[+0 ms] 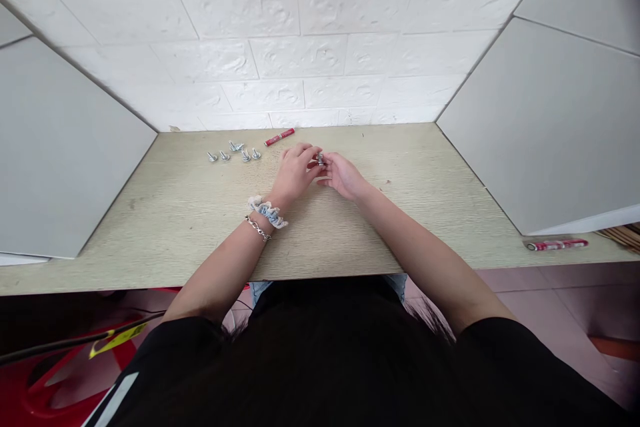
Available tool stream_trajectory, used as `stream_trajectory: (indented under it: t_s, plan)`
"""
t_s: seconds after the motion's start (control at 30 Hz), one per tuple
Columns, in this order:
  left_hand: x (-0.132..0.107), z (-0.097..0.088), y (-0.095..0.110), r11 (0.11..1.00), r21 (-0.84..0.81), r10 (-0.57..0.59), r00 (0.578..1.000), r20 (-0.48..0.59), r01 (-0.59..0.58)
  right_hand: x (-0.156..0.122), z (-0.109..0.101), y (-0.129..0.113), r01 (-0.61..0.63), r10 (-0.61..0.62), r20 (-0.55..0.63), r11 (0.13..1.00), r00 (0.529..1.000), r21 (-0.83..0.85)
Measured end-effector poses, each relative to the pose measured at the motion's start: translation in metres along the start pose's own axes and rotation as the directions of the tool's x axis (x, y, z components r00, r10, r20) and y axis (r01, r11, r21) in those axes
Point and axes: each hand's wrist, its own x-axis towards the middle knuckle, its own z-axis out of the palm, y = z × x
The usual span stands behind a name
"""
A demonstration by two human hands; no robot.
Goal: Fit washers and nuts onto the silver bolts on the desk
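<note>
Between my two hands, just above the middle of the table, is a small silver bolt [321, 159] that looks to have washers or a nut on it. Fingers of my left hand [296, 172] are closed on it from the left. My right hand [344, 175] pinches it from the other side, its lower fingers partly curled. Fingertips hide some of the bolt. Left of my hands, several similar bolts with washers [245, 155] stand or lie on the table.
A red marker-like tube [279, 137] lies near the white brick-patterned wall [300, 53]. Another red tube [557, 245] is at the front right edge. Grey panels [65, 140] flank the wooden table [200, 233]. A red plastic stool [55, 380] stands below left.
</note>
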Motion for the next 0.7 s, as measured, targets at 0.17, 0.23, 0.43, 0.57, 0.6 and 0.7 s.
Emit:
stream_trajectory:
  t_s: [0.17,0.23,0.43,0.57,0.6,0.7]
  plan:
    - [0.0012,0.0012,-0.0047,0.999,0.024,-0.045,0.999,-0.022,0.046,0.0016,-0.0046,0.0003,0.078,-0.077,-0.09,0.997,0.993,0.005]
    - [0.001,0.0024,-0.0053,0.999,0.027,-0.03,0.999,-0.023,0.031,0.0008,-0.0041,-0.0003,0.092,-0.091,-0.127,0.996,0.988,0.0]
    - [-0.0005,0.0021,-0.0029,0.999,0.012,0.037,0.999,-0.022,-0.036,-0.001,-0.0033,-0.0021,0.082,-0.079,-0.119,0.996,0.99,0.019]
    - [-0.0005,0.0007,-0.0011,0.999,-0.013,0.029,0.999,-0.025,-0.029,-0.002,-0.0032,-0.0018,0.075,-0.073,-0.075,0.997,0.994,0.017]
    - [-0.0004,0.0009,-0.0011,0.999,-0.022,0.034,0.999,-0.023,-0.034,-0.0023,-0.0026,-0.0014,0.072,-0.071,-0.059,0.997,0.996,0.007]
    - [-0.0002,0.003,-0.0028,0.998,-0.034,0.049,0.998,-0.033,-0.05,-0.0025,-0.0004,0.0004,0.058,-0.058,-0.018,0.998,0.998,-0.018]
